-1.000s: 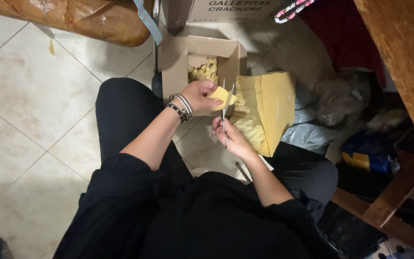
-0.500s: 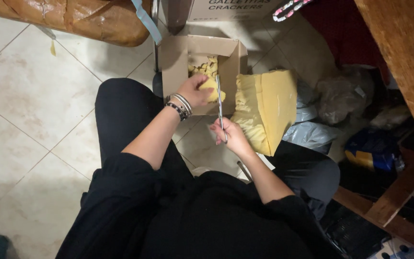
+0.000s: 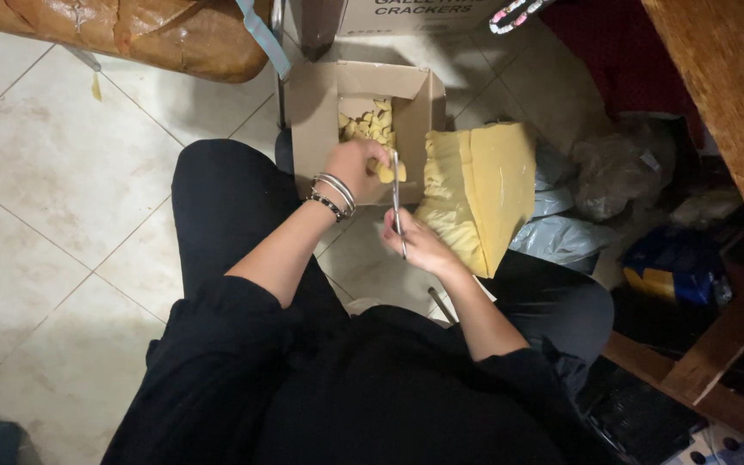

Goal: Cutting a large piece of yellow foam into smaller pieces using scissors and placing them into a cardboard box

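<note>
Tiled floor [image 3: 62, 198], pale, with dark grout lines; person seated low in black clothes. An open cardboard box [image 3: 320, 112] stands on the tiles just ahead of the knees, small yellow foam pieces [image 3: 370, 120] heaped inside. Left hand [image 3: 356, 165], bracelets on the wrist, fingers closed on a yellow scrap [image 3: 387, 173] at the box's near edge. Right hand [image 3: 415, 245] gripping scissors [image 3: 397, 194], blades pointing up toward the scrap, touching or just beside it. Large yellow foam block [image 3: 484, 189] lies right of the box, against the right knee.
</note>
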